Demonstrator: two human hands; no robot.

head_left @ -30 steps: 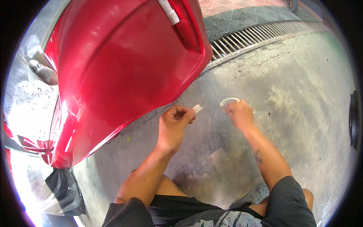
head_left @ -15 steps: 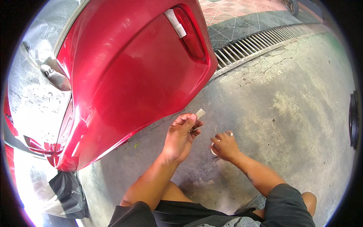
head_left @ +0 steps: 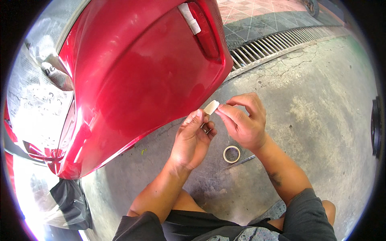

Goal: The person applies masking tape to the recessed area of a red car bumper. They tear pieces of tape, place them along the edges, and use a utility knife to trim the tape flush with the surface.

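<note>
A short cream strip of masking tape (head_left: 210,107) sticks up from my left hand (head_left: 191,138), pinched between thumb and forefinger. The fingertips of my right hand (head_left: 247,120) close on the strip's upper right end, so both hands hold it. Below my right hand, a roll of masking tape (head_left: 225,154) lies flat on the concrete floor. Beside the roll is a thin dark stick-like tool (head_left: 243,160); its kind I cannot make out. Just left of my hands stands a glossy red car bumper (head_left: 148,80), with a pale strip (head_left: 190,19) stuck in its recess.
Newspaper and clear plastic sheeting (head_left: 38,100) cover the car at the left. A metal drain grate (head_left: 273,46) runs behind, bordering grey and pink floor tiles (head_left: 257,22). Black plastic (head_left: 70,205) hangs at lower left. A dark round object (head_left: 376,126) stands at the right rim.
My right hand has left the tape roll on the floor and moved up to grip the strip's end. The roll and thin tool now show fully. My left hand has barely moved.
</note>
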